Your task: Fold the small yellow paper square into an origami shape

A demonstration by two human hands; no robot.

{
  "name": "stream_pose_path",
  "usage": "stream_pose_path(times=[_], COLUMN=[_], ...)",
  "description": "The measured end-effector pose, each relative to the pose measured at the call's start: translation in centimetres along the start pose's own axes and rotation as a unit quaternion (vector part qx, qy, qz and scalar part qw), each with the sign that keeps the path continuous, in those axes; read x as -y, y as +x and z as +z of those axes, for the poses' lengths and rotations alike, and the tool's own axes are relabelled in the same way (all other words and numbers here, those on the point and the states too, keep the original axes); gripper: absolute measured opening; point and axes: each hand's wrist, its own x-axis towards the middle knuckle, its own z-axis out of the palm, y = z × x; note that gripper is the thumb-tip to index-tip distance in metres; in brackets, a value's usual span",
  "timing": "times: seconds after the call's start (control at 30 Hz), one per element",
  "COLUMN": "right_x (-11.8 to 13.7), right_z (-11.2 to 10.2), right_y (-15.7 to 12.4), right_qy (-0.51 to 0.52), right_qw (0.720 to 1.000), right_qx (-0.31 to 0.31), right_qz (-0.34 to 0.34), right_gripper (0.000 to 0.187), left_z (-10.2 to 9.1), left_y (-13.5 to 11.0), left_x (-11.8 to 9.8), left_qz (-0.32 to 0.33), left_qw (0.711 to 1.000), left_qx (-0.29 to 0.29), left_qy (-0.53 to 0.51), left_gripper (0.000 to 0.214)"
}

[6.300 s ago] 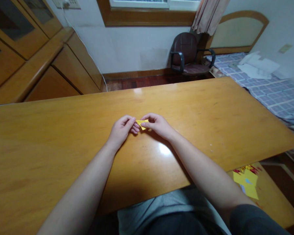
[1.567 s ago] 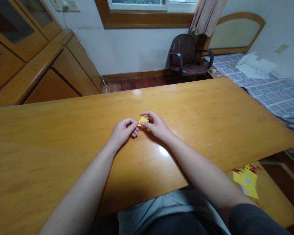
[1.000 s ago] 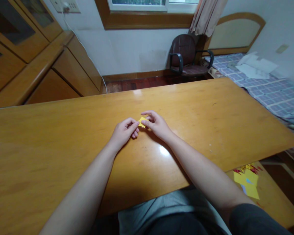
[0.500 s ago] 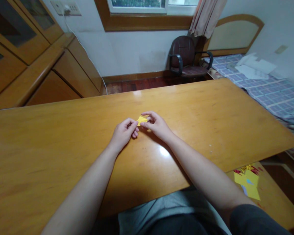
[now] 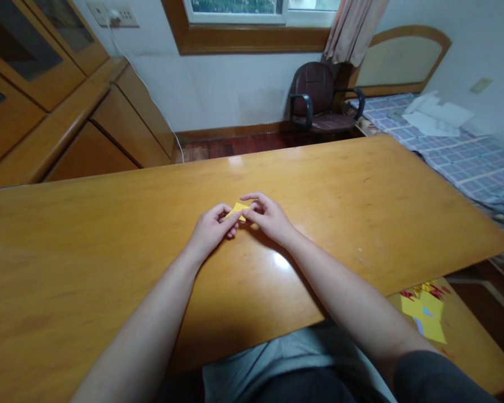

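A small folded piece of yellow paper is held between my two hands, just above the wooden table. My left hand pinches its left side with the thumb on top and the other fingers curled beneath. On the right side, the thumb of my right hand presses the paper, while its index finger stretches out above the far edge. Parts of the paper are hidden by the thumbs and fingers.
At the lower right, a lower wooden surface bears yellow paper sheets and small red and yellow pieces. Beyond the table stand a dark armchair and a bed. Wooden cabinets line the left.
The yellow paper has turned and shifted slightly to the left. My left thumb now reaches farther over it, and the two thumbs are closer together.
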Motion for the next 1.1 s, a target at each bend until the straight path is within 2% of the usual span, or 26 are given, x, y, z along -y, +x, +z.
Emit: stream_pose_path(times=[0.2, 0.5, 0.7, 0.9, 1.1], right_x=[-0.4, -0.6, -0.5, -0.9, -1.2], right_z=[0.0, -0.1, 0.0, -0.2, -0.3], right_y=[0.1, 0.2, 0.2, 0.2, 0.2], right_qy=[0.02, 0.025, 0.006, 0.01, 0.018], right_qw=[1.0, 1.0, 1.0, 0.999, 0.998], right_qx=[0.014, 0.008, 0.019, 0.018, 0.017], right_qz=[-0.008, -0.014, -0.024, -0.045, -0.053], right_gripper=[0.032, 0.033, 0.044, 0.033, 0.031], left_z=[-0.2, 0.0, -0.1, 0.1, 0.0], left_y=[0.0, 0.0, 0.0, -0.1, 0.0], left_x=[0.4, 0.0, 0.1, 0.0, 0.3], left_qz=[0.003, -0.004, 0.001, 0.004, 0.012], left_qw=[1.0, 0.999, 1.0, 0.999, 0.999], left_qx=[0.013, 0.004, 0.009, 0.004, 0.002], left_qy=[-0.023, -0.037, -0.026, -0.033, -0.032], left_gripper=[0.032, 0.034, 0.034, 0.033, 0.031])
